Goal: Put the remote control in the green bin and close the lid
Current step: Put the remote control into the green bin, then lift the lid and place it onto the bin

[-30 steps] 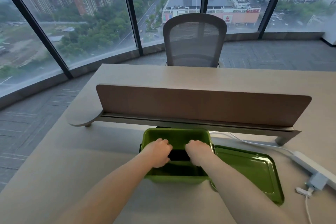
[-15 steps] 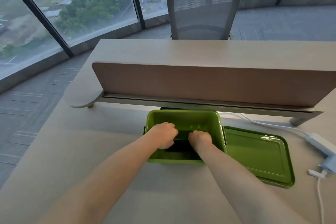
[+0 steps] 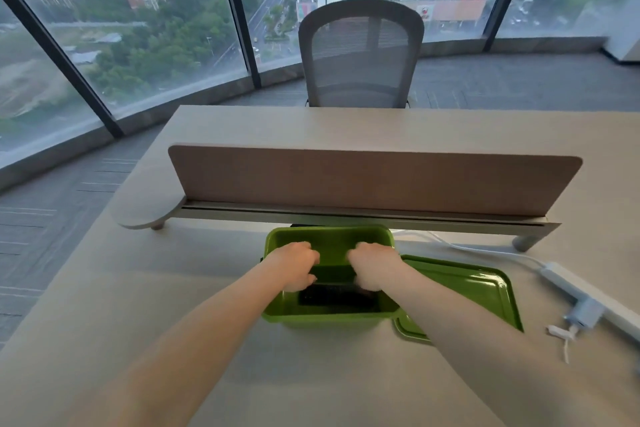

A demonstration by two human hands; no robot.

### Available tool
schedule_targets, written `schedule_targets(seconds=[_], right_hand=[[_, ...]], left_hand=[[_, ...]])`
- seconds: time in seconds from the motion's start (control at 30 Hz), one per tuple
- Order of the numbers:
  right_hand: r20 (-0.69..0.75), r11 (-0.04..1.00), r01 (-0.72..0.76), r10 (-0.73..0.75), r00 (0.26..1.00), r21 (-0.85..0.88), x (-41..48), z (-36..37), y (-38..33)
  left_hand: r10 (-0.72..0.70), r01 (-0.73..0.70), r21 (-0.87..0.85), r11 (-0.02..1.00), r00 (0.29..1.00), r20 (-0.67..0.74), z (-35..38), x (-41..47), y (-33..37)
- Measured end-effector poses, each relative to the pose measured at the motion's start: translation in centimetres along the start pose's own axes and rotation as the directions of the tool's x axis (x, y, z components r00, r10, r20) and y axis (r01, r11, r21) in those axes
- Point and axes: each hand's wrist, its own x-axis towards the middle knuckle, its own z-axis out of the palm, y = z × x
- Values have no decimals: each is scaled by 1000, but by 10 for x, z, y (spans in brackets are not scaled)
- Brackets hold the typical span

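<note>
Hands: left hand (image 3: 294,265), right hand (image 3: 372,267) curled inside green bin (image 3: 329,317); grip unclear | remote control (image 3: 336,298) blurred

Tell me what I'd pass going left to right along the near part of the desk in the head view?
Left hand → right hand, both inside the bin over the remote → lid lying flat beside the bin → power strip.
</note>
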Motion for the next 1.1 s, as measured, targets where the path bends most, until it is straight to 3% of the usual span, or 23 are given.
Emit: schedule_targets(seconds=[0.1,0.27,0.47,0.57,0.83,1.1], right_hand=[[-51,1000,30,-30,998,0,-22,-18,5],[-255,994,94,-75,964,61,-65,-30,16],[-547,965,162,-23,837,207,-107,-6,45],[-612,956,144,45,790,257,-127,11,60],[-408,943,7,138,902,334,-146,89,89],[-197,963,-177,217,956,204,-138,159,97]], left_hand=[[-16,16,-12,1000,999,-40,-10,-13,11],[-3,-1,-39,999,993,-118,-22,-37,29],[42,-67,-121,990,979,-199,-25,-58,50],[42,-78,-154,985,973,-226,-23,-65,57],[30,-81,-200,976,969,-244,-11,-73,82],[-28,-10,-161,987,973,-229,12,-66,100]])
